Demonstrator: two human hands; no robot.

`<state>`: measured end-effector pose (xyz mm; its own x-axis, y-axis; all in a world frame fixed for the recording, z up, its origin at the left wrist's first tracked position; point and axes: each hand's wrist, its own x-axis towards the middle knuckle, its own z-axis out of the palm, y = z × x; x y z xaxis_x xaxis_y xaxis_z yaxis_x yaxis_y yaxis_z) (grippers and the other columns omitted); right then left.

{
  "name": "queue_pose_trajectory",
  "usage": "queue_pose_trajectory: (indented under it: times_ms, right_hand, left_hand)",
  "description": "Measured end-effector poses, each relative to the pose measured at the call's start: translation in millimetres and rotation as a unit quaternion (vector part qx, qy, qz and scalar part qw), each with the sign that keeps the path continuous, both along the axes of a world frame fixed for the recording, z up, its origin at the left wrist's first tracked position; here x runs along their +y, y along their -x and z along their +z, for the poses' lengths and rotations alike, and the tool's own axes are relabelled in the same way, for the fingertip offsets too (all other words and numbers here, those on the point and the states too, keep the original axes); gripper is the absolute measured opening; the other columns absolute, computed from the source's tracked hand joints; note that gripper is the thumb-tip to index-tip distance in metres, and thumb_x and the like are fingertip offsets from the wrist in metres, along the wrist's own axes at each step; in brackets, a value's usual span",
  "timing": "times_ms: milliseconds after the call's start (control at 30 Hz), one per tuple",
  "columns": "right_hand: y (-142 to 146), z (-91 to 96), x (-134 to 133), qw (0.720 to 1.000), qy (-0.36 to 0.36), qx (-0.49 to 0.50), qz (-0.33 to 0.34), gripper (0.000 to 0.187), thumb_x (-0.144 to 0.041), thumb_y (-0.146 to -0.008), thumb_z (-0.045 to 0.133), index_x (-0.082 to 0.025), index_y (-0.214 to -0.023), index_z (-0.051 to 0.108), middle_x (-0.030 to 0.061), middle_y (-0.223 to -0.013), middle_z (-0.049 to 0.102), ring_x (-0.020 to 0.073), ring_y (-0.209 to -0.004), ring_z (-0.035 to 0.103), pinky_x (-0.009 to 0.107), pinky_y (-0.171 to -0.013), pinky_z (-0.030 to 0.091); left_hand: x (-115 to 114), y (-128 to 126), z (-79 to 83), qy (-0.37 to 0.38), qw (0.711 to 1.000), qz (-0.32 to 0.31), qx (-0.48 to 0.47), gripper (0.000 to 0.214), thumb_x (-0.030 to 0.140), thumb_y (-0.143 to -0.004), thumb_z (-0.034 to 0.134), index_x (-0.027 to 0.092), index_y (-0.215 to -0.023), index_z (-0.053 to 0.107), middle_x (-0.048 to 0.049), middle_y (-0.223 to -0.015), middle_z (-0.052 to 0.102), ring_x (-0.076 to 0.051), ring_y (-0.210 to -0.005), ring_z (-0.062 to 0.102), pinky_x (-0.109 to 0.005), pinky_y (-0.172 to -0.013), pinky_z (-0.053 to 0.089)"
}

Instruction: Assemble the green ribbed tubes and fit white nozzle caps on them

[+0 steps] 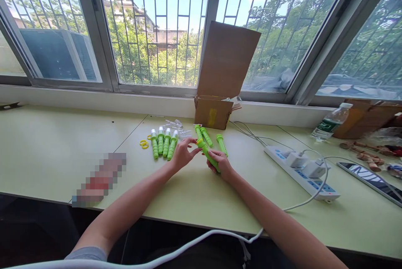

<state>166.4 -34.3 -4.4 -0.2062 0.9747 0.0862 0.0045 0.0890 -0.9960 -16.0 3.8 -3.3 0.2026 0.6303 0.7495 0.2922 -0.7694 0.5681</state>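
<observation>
My right hand (222, 162) is wrapped round the lower body of a green ribbed plastic tube (204, 148), which tilts up to the left. At the tube's wider top end, the thumb and fingers of my left hand (182, 154) close on its rim; any small part between them is too small to make out. Left of my hands lies a row of several similar green tubes with clear-white tips (161, 140). Beside that row are several yellow rings (144, 144). Beyond my hands lie more green tubes without visible white tips (206, 136), and another green tube (221, 145) is to the right.
Clear plastic pieces (176, 124) lie behind the row. An open cardboard box (211, 112) stands against the window ledge. To the right are a white power strip (301, 172) with plugs and cables, a water bottle (332, 122) and a phone (370, 179). A white cable crosses the table's front edge.
</observation>
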Motion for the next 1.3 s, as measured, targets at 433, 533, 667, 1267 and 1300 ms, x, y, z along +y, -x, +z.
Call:
queue_pose_trajectory:
  times_ms: [433, 533, 667, 1267, 1300]
  right_hand:
    - [9.2, -5.1, -2.9, 0.913, -0.262, -0.265, -0.165, 0.034, -0.046, -0.078, 0.057, -0.017, -0.095, 0.061, 0.0030, -0.070, 0.064, 0.0162, -0.058, 0.055, 0.026, -0.054, 0.041]
    - [8.1, -4.7, -3.2, 0.905, -0.269, -0.287, -0.163, 0.031, -0.044, -0.080, 0.055, -0.017, -0.094, 0.061, 0.0025, -0.068, 0.063, 0.0158, -0.056, 0.054, 0.026, -0.055, 0.040]
    - [8.0, -3.9, -4.3, 0.906, -0.267, -0.292, -0.149, 0.031, -0.043, -0.083, 0.052, -0.017, -0.095, 0.062, 0.0024, -0.069, 0.063, 0.0151, -0.058, 0.053, 0.026, -0.055, 0.039]
    - [6.6, -6.6, -3.6, 0.930, -0.211, -0.283, -0.104, 0.039, -0.055, -0.086, 0.044, -0.021, -0.069, 0.053, -0.0006, -0.051, 0.055, 0.0143, -0.046, 0.048, 0.028, -0.052, 0.036]
    - [6.5, -6.5, -3.6, 0.931, -0.209, -0.283, -0.103, 0.039, -0.055, -0.086, 0.043, -0.021, -0.068, 0.053, -0.0007, -0.050, 0.055, 0.0143, -0.046, 0.048, 0.028, -0.052, 0.036]
  left_hand:
    - [-2.2, 1.5, -1.9, -0.016, 0.999, 0.023, -0.017, 0.021, 0.032, -0.076, 0.068, 0.020, -0.089, 0.057, -0.0060, -0.103, 0.067, -0.018, -0.090, 0.065, -0.036, -0.073, 0.058]
    - [-2.1, 1.5, -2.6, -0.017, 0.999, 0.031, -0.013, 0.022, 0.032, -0.076, 0.068, 0.020, -0.090, 0.058, -0.0062, -0.101, 0.067, -0.018, -0.088, 0.065, -0.036, -0.072, 0.059]
    - [-1.6, 1.3, -2.7, -0.013, 0.999, 0.038, -0.006, 0.023, 0.034, -0.076, 0.068, 0.019, -0.090, 0.058, -0.0061, -0.100, 0.067, -0.018, -0.088, 0.066, -0.036, -0.071, 0.059]
    - [5.0, -1.9, -4.1, 0.089, 0.992, -0.059, -0.064, 0.036, 0.039, -0.070, 0.073, 0.015, -0.090, 0.056, -0.0072, -0.089, 0.068, -0.020, -0.078, 0.070, -0.034, -0.065, 0.061]
    - [5.0, -2.1, -4.1, 0.090, 0.992, -0.061, -0.065, 0.035, 0.039, -0.070, 0.072, 0.015, -0.090, 0.056, -0.0073, -0.089, 0.068, -0.020, -0.077, 0.070, -0.034, -0.066, 0.061]
